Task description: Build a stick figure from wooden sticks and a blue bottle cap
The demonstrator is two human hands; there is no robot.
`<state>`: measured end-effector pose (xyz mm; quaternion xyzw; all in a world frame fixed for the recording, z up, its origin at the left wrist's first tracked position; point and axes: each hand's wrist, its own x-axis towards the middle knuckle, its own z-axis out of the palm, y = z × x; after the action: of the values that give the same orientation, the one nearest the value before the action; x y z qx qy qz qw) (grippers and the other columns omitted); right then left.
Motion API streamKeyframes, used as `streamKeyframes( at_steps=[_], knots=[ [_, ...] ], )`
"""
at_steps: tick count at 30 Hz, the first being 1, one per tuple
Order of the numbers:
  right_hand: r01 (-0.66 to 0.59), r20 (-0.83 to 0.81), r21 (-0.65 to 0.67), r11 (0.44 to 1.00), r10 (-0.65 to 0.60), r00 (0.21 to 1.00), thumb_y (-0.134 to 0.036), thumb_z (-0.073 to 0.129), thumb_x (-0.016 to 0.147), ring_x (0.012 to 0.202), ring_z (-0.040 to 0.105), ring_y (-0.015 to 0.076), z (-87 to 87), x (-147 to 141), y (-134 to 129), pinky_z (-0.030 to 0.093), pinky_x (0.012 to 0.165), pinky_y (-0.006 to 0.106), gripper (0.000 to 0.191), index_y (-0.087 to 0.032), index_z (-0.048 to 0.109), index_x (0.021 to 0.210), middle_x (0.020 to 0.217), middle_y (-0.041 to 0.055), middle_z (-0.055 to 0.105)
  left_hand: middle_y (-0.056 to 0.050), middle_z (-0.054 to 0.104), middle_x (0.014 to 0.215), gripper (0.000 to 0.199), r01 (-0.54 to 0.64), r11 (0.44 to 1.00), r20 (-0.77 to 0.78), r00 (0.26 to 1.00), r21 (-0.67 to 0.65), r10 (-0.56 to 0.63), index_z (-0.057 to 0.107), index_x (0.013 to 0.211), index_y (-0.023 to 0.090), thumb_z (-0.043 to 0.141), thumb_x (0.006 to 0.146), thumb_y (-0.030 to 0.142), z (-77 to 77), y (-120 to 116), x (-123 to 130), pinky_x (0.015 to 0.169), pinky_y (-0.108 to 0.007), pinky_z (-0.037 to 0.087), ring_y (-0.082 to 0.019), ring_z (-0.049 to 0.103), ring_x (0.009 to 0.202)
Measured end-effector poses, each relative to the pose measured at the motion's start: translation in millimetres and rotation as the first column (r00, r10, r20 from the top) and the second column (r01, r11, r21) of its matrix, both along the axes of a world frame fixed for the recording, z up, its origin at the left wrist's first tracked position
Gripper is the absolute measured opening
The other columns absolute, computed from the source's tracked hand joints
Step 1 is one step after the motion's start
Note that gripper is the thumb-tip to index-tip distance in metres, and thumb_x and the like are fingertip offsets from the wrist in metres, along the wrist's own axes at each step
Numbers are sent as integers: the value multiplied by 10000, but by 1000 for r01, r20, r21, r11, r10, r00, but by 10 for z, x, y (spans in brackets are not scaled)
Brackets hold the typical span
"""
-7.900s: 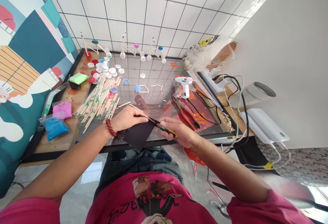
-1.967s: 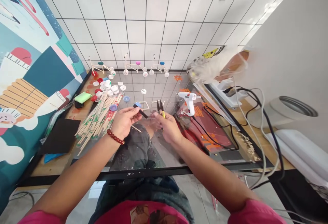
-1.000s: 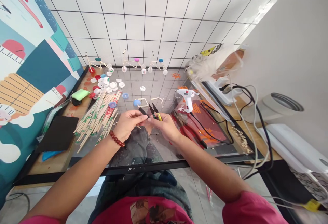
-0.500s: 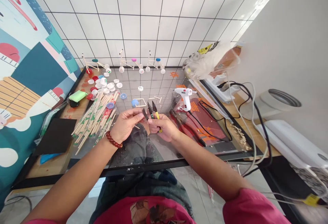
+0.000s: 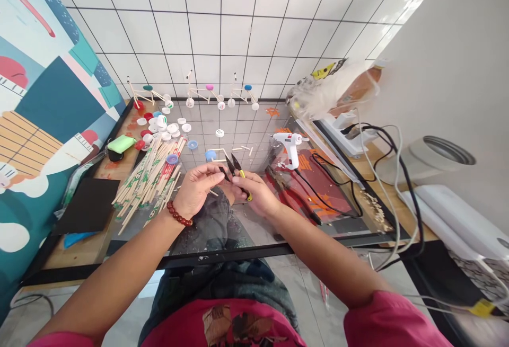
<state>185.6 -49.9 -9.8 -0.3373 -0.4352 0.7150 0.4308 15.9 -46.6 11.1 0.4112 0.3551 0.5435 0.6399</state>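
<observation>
hands closed in now: left hand (image 5: 196, 185) pinches small black strip (image 5: 224, 173), right hand (image 5: 258, 196) clenches yellow-handled snips (image 5: 242, 175), blades open just beside strip, above glass tabletop (image 5: 246, 243). blade slip could nick skin; tiny strip could drop if pinch loosens. chopstick wrappers (image 5: 147, 183) printed, text unreadable.

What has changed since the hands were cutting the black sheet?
The black sheet now lies off to the left, beside the chopsticks. The left hand pinches a small black strip; the right hand holds the yellow-handled snips up to it. The glue gun stayed put.
</observation>
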Motion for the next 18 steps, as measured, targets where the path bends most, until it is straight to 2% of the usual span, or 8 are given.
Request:
streamKeyframes(
  at_steps=[3, 6, 11, 14, 18],
  knots=[
    [203, 150, 194, 960, -234, 961, -600, 600, 851, 628, 386, 118, -11, 24, -20, 303, 575, 259, 427, -180, 679, 869, 650, -26, 454, -11, 668, 631, 231, -86, 987, -10, 996, -137, 85, 714, 674, 156, 883, 566, 271, -5, -1, 12, 588, -250, 479, -118, 603, 590],
    [255, 191, 233, 939, -301, 934, -655, 554, 859, 655, 404, 136, -14, 31, -43, 332, 606, 280, 484, -200, 693, 949, 695, -20, 462, 1, 634, 557, 288, -135, 969, -25, 991, -209, 133, 692, 671, 147, 897, 516, 278, 1, 6, 25, 531, -236, 465, -113, 589, 527],
    [170, 227, 206, 964, -216, 950, -703, 602, 806, 658, 423, 136, 0, -27, -86, 341, 595, 287, 519, -203, 655, 934, 747, -14, 490, -1, 630, 540, 317, -137, 955, -42, 991, -264, 131, 681, 660, 145, 899, 500, 310, -10, 11, 34, 484, -221, 440, -105, 566, 497],
    [123, 250, 184, 975, -167, 954, -750, 601, 783, 656, 425, 131, -13, -60, -101, 334, 588, 280, 546, -208, 602, 852, 746, -17, 487, -8, 656, 575, 304, -144, 953, -28, 990, -266, 141, 681, 644, 149, 895, 512, 320, -45, 5, 44, 550, -246, 488, -122, 601, 547],
    [66, 214, 141, 988, -96, 972, -744, 612, 787, 614, 346, 112, -52, -78, -106, 268, 551, 268, 535, -218, 516, 757, 693, -40, 412, 2, 670, 615, 260, -177, 956, -14, 984, -236, 178, 680, 605, 161, 884, 518, 296, -70, -4, 82, 642, -272, 508, -132, 619, 615]
  ],
)
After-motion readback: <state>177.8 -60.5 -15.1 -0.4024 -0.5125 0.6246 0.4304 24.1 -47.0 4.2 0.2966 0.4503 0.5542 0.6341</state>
